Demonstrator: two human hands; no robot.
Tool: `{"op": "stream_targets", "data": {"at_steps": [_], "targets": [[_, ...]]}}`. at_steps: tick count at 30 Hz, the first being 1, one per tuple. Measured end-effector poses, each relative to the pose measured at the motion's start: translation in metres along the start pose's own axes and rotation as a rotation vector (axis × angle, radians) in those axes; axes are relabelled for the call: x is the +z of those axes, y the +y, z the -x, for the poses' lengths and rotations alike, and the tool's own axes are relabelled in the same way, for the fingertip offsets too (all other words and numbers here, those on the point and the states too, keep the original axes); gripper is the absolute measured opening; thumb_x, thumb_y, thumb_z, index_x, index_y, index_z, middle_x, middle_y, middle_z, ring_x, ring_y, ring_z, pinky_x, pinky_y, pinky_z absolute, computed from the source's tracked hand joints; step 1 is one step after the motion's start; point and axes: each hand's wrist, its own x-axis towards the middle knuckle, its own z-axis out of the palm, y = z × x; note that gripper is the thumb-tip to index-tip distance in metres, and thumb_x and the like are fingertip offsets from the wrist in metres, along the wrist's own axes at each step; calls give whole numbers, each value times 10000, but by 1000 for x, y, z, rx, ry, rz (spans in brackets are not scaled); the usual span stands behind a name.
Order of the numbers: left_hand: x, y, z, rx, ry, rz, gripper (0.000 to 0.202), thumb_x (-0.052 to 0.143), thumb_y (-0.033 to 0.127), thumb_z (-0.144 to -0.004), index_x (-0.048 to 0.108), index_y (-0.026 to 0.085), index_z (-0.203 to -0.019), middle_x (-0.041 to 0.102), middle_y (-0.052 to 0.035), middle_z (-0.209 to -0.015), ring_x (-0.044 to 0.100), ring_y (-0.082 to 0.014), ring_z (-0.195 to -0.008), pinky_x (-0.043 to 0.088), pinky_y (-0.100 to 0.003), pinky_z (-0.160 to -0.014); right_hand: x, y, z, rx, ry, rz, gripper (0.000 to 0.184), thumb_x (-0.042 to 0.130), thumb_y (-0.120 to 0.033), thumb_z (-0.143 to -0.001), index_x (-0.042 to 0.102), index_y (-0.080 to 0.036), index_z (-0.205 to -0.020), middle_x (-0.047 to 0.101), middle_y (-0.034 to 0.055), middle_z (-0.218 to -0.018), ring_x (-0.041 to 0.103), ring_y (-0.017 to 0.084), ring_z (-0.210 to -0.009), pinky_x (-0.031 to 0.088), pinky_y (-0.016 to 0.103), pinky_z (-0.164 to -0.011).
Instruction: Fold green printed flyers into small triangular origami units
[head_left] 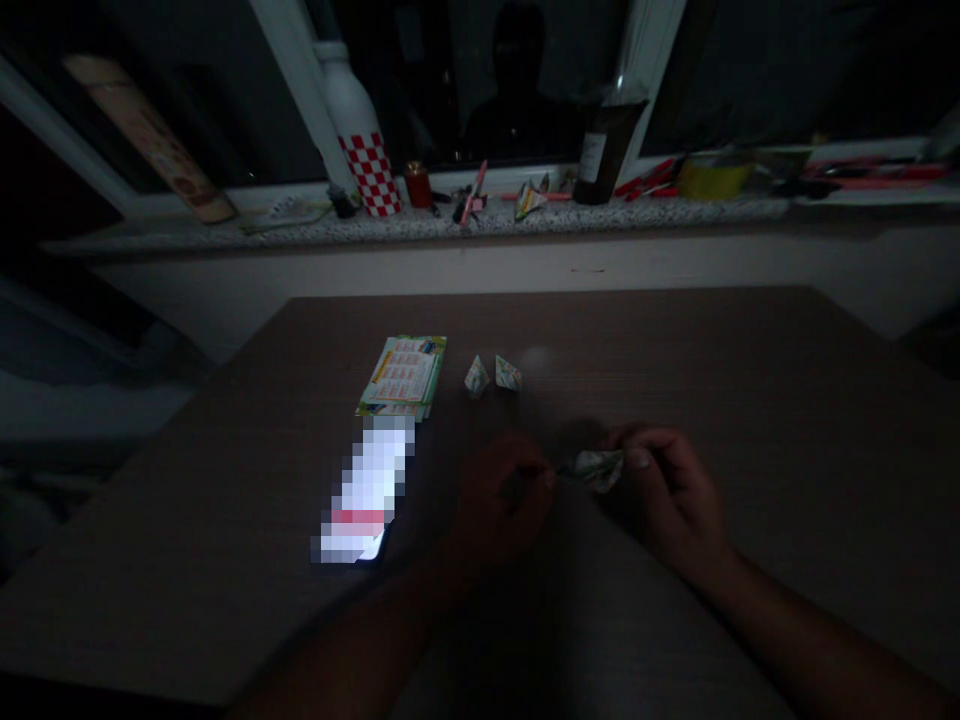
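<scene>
In the head view, my right hand [679, 500] pinches a small folded paper piece [600, 468] with a printed pattern, between thumb and fingers above the table. Facing it from the left, my left hand [506, 495] is closed, fingertips pinched together at the paper's left end. A thin dark shape lies between those fingertips and the paper; the dimness hides what it is. Farther back stand two folded paper pieces, a left one [476, 375] and a right one [508, 374], side by side and apart. Left of them lies a stack of printed paper sheets [403, 375].
A lit phone [367, 490] lies left of my hands on the brown table [660, 350]. Along the granite windowsill [300, 238] stand a checkered bottle [364, 140], a dark bottle [596, 150], a red jar [417, 186], a tall tube [154, 140], pens and another folded paper piece [531, 200].
</scene>
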Motion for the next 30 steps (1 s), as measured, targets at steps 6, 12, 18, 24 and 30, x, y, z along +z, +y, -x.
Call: {"op": "stream_targets", "data": {"at_steps": [6,12,18,24,30], "targets": [[5,4,3,164,-84,-37,47,566,134,-799,571,158,-839,620,-37,-781,594,-129,-730,479,-240,-652,6,-1,1,62,136,-87,83,454,-295,-945,486,-224,-916,612,24,-844,571,130,-694,470,246,-600],[14,10,8,383,-169,-128,19,582,166,-791,581,159,-810,653,-38,-775,598,-132,-720,478,-259,-691,11,-3,3,111,213,-166,77,480,-319,-931,463,-244,-927,585,-14,-743,516,105,-558,426,198,-467],[13,10,8,216,-235,64,120,572,247,-797,591,142,-852,659,-70,-809,599,-148,-742,471,-263,-682,11,0,7,71,131,-68,87,432,-318,-954,449,-238,-924,557,-14,-736,484,98,-522,405,200,-435],[16,6,4,-185,-284,27,245,504,321,-868,615,138,-748,605,-14,-661,534,-101,-587,386,-215,-562,14,6,15,-29,-58,109,67,393,-271,-965,447,-231,-973,554,8,-769,532,122,-610,444,238,-512],[22,5,5,-275,-349,-26,260,533,308,-813,565,144,-614,527,23,-569,459,-79,-518,320,-204,-510,15,7,14,-98,-118,315,48,393,-218,-949,437,-226,-967,532,-10,-693,541,128,-583,446,237,-518]]}}
